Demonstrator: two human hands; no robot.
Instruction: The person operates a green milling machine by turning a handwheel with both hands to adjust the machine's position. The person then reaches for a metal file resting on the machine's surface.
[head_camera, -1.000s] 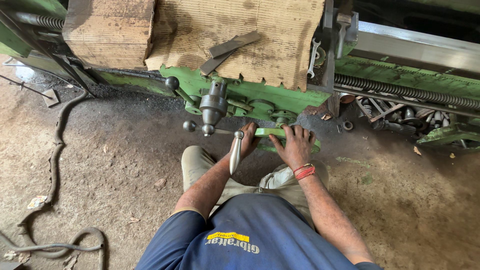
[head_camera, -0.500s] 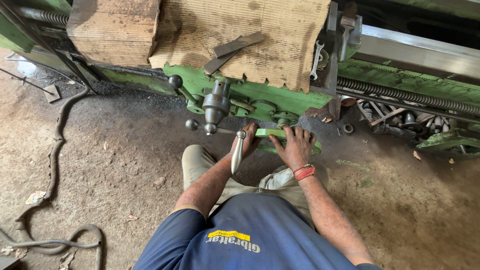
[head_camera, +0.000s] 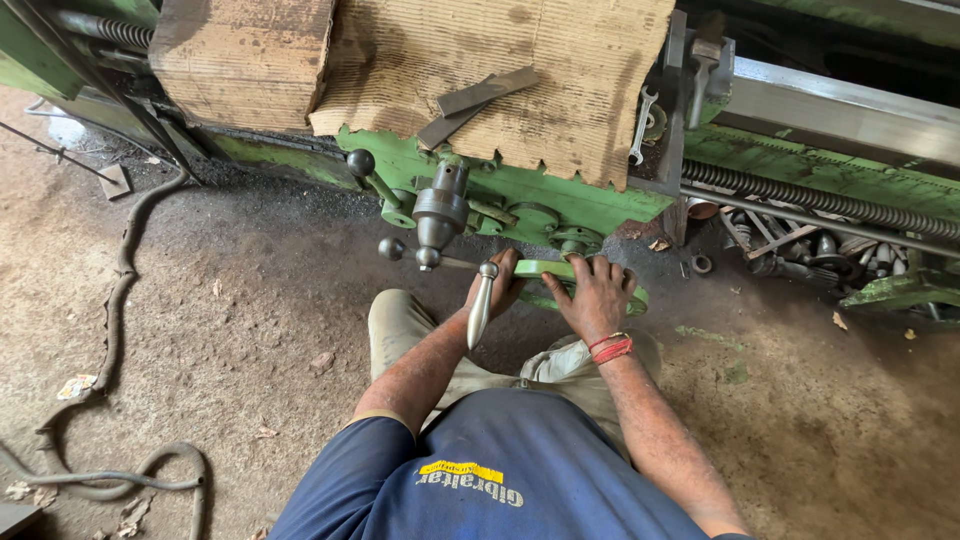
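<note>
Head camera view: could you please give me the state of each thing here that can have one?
Left hand: gripping the green handwheel's rim, beside its steel handle.
Right hand: fingers spread on the wheel's rim.
Round green metal handwheel: held by both hands.
Tapered polished steel handle: pointing down towards the person.
Torn brown cardboard sheet: draped over the green machine.
Two flat grey metal bars: lying crossed on the cardboard.

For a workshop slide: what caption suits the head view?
Both hands, left hand and right hand, grip a green handwheel on a green metal lathe topped with brown cardboard.
</note>
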